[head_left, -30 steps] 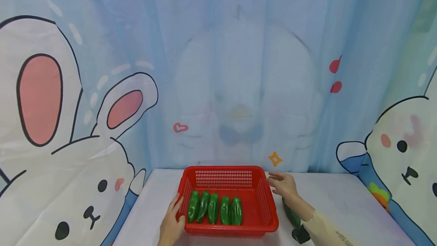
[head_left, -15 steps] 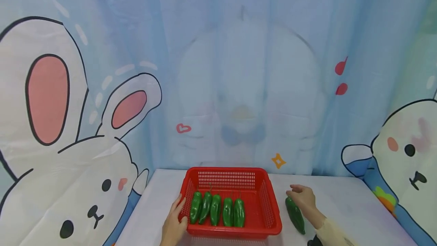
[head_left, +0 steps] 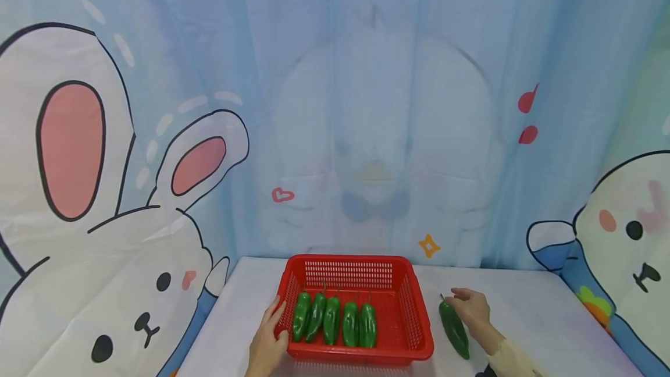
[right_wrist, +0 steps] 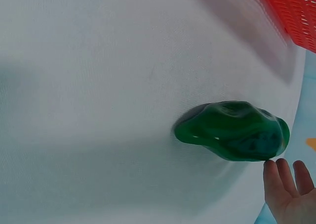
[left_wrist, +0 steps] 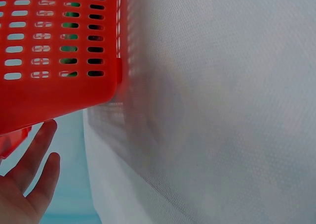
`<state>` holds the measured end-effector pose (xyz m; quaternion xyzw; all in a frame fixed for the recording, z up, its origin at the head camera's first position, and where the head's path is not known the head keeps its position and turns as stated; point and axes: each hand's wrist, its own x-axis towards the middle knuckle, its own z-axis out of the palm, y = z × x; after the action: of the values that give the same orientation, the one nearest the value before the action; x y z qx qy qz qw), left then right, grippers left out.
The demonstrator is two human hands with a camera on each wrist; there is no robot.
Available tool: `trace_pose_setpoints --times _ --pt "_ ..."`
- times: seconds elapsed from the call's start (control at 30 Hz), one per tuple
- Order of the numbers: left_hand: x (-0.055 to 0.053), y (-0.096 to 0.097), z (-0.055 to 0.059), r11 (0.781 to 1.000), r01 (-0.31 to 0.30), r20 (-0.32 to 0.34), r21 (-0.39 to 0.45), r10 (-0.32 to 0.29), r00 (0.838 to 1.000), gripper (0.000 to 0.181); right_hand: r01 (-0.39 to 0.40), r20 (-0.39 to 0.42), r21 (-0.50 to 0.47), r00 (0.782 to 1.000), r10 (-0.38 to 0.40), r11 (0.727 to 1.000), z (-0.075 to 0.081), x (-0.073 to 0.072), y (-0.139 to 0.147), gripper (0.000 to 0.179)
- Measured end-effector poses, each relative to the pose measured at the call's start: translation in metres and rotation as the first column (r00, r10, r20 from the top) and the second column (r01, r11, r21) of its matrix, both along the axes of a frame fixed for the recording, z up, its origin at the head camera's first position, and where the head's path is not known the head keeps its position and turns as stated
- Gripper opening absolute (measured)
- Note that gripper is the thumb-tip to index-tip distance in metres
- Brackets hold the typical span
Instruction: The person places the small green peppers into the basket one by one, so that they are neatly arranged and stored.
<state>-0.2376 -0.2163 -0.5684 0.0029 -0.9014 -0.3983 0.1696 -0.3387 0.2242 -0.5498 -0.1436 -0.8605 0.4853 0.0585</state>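
Note:
In the head view, a red plastic basket (head_left: 389, 330) stands on the table with several green peppers (head_left: 332, 322) in a row inside, stems pointing away from me. My left hand (head_left: 267, 339) rests against its left side, fingers along the rim. The left wrist view shows straight fingers (left_wrist: 47, 140) of that hand right at the basket's red edge. A single green pepper (head_left: 454, 330) lies on the cloth to the right of the basket. Beside its stem end is my right hand (head_left: 473, 310), holding nothing. Its spread fingers (right_wrist: 285, 177) reach the pepper's edge in the right wrist view.
White cloth covers the table (head_left: 528, 313), and a light blue cartoon curtain (head_left: 377, 103) hangs behind it. Part of a black object (head_left: 487, 371) shows by the right sleeve at the bottom.
My right hand has moved away from the basket's right rim, to the right and towards me, beside the lone pepper. My left hand has stayed at the basket's left side.

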Motion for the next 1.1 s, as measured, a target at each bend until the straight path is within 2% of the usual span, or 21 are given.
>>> trace_pose_setpoints --times 0.3,0.5,0.77,0.93,1.1 --pt "0.0 0.001 -0.002 1.0 -0.011 0.017 0.007 0.011 1.0 0.063 0.039 0.019 -0.018 0.999 -0.039 0.999 -0.008 0.002 0.002 0.05" --pt "0.0 0.001 -0.001 1.0 -0.008 0.031 0.01 0.008 0.999 0.064 0.013 0.006 -0.031 1.0 -0.013 0.999 -0.016 0.005 0.009 0.051" --pt "-0.001 0.0 0.0 1.0 0.003 0.038 0.012 -0.004 0.999 0.064 0.029 0.053 -0.073 0.998 -0.025 0.997 -0.023 0.007 0.008 0.053" --pt "0.0 0.0 -0.001 1.0 0.006 0.054 0.016 -0.006 0.999 0.065 0.077 0.085 -0.104 0.994 -0.069 0.992 -0.028 0.008 0.007 0.05" --pt "0.0 0.0 0.001 1.0 0.008 0.052 0.016 -0.009 0.999 0.065 0.139 0.123 -0.188 0.985 -0.117 0.972 -0.033 0.006 0.008 0.051"
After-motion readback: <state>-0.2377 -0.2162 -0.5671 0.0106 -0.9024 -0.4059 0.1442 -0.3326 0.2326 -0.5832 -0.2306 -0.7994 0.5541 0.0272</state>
